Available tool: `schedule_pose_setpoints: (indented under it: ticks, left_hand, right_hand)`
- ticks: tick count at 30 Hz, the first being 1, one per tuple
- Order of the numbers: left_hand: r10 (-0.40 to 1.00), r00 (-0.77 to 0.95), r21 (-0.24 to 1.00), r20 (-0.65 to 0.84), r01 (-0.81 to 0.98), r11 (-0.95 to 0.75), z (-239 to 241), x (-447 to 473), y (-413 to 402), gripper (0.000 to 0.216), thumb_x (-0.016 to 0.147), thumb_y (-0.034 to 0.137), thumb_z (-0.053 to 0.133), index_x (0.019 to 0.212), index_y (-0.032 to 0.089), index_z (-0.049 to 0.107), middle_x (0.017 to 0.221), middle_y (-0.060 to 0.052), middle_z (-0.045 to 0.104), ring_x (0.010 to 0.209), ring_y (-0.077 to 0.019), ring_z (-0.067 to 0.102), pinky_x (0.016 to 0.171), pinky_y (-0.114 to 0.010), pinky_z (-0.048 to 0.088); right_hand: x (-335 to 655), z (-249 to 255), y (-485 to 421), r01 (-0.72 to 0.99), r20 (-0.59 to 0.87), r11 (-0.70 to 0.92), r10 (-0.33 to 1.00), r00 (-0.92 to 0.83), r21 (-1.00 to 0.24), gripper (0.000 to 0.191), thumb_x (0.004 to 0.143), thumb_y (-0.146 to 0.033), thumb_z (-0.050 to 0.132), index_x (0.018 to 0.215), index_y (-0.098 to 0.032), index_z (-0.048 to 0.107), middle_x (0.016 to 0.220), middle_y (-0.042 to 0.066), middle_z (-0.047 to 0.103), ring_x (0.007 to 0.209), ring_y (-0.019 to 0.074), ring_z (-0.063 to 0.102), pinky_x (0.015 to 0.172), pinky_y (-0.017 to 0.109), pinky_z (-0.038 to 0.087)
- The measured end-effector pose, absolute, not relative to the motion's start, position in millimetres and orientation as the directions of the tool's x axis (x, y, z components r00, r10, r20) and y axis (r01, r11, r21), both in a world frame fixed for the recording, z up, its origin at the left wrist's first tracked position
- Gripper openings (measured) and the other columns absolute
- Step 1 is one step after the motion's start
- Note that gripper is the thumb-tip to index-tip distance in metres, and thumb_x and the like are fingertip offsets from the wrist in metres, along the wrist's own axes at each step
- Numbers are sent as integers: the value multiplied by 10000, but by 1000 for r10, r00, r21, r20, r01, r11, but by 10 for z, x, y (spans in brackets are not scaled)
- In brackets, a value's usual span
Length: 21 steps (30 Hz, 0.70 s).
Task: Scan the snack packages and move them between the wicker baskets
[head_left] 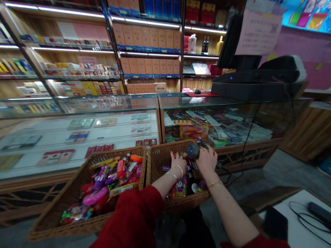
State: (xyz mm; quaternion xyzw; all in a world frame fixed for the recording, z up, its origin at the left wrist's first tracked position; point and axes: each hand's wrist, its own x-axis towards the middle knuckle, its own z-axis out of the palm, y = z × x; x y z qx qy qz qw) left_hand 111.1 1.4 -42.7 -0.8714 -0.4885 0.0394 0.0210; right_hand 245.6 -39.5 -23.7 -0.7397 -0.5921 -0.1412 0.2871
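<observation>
My right hand [207, 159] is closed around a dark barcode scanner [192, 150] with a small blue light on its head, over the back right of the right wicker basket [152, 162]. Inside that basket, my left hand [178, 166] reaches down with its fingers spread, touching the packages near the back. What lies under its fingertips is mostly hidden. A colourful packet [179, 188] and a dark bottle-shaped item [192, 186] rest close below the left wrist. To the left, a second wicker basket [49, 220] holds many brightly wrapped sweets and toys [103, 179].
A glass display counter [124, 103] runs behind both baskets, with shelves of boxes [150, 41] beyond. On it at right stand a monitor [230, 41] and a black cash drawer [235, 90]. A hanging cable [250, 132] and a white table [300, 213] are at right.
</observation>
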Motion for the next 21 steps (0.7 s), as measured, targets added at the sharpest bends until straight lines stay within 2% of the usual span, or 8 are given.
schedule_pose_setpoints:
  ticks: [3, 7, 10, 14, 18, 21]
  left_hand:
    - [850, 526, -44, 3, 850, -526, -540, 1154, 33, 480, 748, 502, 682, 1137, 223, 710, 1350, -166, 598, 1393, -407, 342, 1154, -696, -22]
    - [849, 528, -21, 6, 849, -528, -592, 1178, 62, 343, 797, 421, 636, 1096, 280, 725, 1361, -111, 602, 1384, -371, 359, 1164, -689, -32]
    - [842, 539, -38, 10, 842, -538, -554, 1172, 68, 292, 807, 346, 617, 1066, 278, 732, 1357, -107, 607, 1396, -358, 350, 1169, -682, -27]
    - [841, 541, -54, 14, 840, -540, -383, 1107, 62, 304, 794, 294, 623, 1081, 275, 724, 1297, -111, 647, 1402, -356, 357, 1168, -676, -42]
    - [841, 539, -58, 43, 842, -536, -113, 926, 38, 417, 762, 323, 669, 1174, 264, 692, 1349, -125, 618, 1430, -378, 320, 1163, -689, -12]
    - [844, 528, -87, 91, 849, -521, 90, 704, -12, 368, 753, 349, 687, 1108, 264, 724, 1399, -111, 586, 1446, -387, 290, 1156, -706, 13]
  right_hand:
    - [2475, -262, -371, 951, 551, -136, 789, 273, -276, 340, 765, -100, 507, 1024, -168, 718, 1208, 100, 697, 1261, 289, 445, 976, 434, 294]
    - [2486, -272, -356, 943, 532, -147, 795, 291, -297, 340, 800, -121, 496, 1061, -163, 710, 1202, 111, 698, 1273, 282, 441, 990, 429, 290]
    - [2481, -262, -364, 941, 529, -147, 795, 296, -305, 345, 804, -113, 494, 1074, -158, 704, 1207, 116, 695, 1279, 281, 441, 986, 420, 296]
    - [2475, -249, -385, 940, 535, -144, 791, 297, -308, 351, 808, -95, 481, 1079, -161, 695, 1201, 118, 698, 1268, 278, 457, 980, 420, 301]
    - [2466, -247, -403, 941, 535, -134, 793, 290, -311, 342, 777, -87, 511, 1052, -173, 695, 1220, 101, 692, 1267, 272, 456, 960, 411, 315]
    - [2453, -245, -411, 938, 532, -136, 793, 296, -319, 320, 773, -102, 537, 1038, -177, 700, 1218, 86, 696, 1269, 274, 454, 958, 407, 314]
